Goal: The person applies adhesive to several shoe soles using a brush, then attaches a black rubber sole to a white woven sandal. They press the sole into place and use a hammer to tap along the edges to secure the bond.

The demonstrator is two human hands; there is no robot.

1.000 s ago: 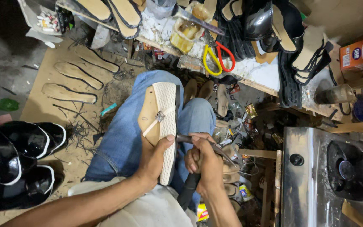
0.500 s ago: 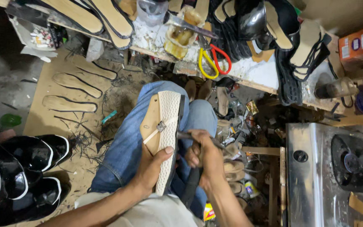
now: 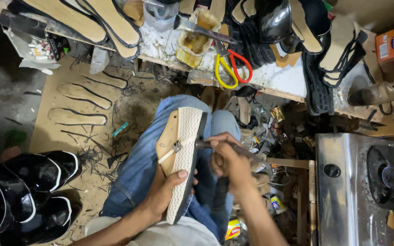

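A cream woven-textured sandal (image 3: 184, 159) with a tan insole and a thin buckled strap rests on my knees, which are in blue jeans. My left hand (image 3: 167, 191) grips its lower end, thumb on the woven side. My right hand (image 3: 226, 159) is closed around a metal hammer (image 3: 202, 136), whose dark head lies against the sandal's right edge.
A cluttered workbench (image 3: 279, 79) across the top holds soles, black sandal uppers, a glue tin (image 3: 192, 45) and yellow and red-handled scissors (image 3: 231, 68). Cut insoles (image 3: 76, 116) lie on the floor at left. Shiny black shoes (image 3: 28, 182) stand at lower left, a gas stove (image 3: 365, 187) at right.
The view has shifted a little. My right hand with the hammer has moved up along the sandal's right edge. My left hand keeps its grip on the sandal.
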